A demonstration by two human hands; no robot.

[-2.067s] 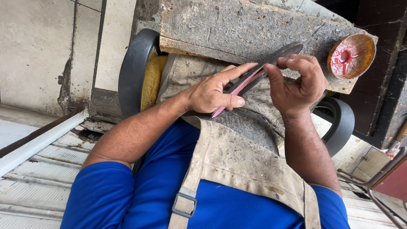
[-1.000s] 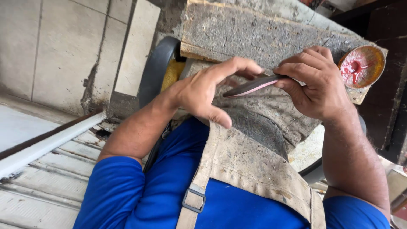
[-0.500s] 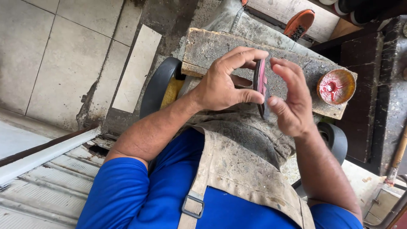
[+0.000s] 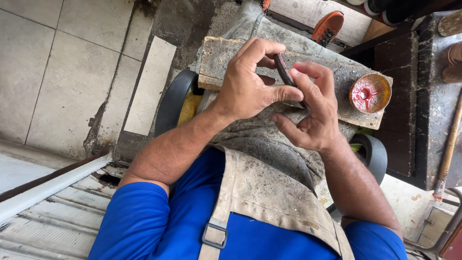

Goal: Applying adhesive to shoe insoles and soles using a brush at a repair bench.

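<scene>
My left hand [image 4: 250, 82] and my right hand [image 4: 310, 113] together pinch a thin dark strip with a reddish edge [image 4: 284, 72], held almost upright above my lap. Left thumb and fingers clasp its upper part; right fingers press along its far side. Beneath the hands lies a worn wooden board [image 4: 219, 60] across my knees, over a dirty grey apron [image 4: 269, 192]. A small round dish of red paste [image 4: 369, 93] rests on the board's right end.
A tiled floor [image 4: 57, 62] spreads to the left. A dark stool rim [image 4: 171, 103] shows under my legs. An orange-soled shoe [image 4: 328, 26] lies at the top. A dark bench [image 4: 409, 96] and a wooden handle [image 4: 450, 139] stand right; a metal rail [image 4: 53, 185] runs lower left.
The strip has turned from lying flat between my hands to standing on edge. My hands have closed in around it, and the view has tilted down toward the floor.
</scene>
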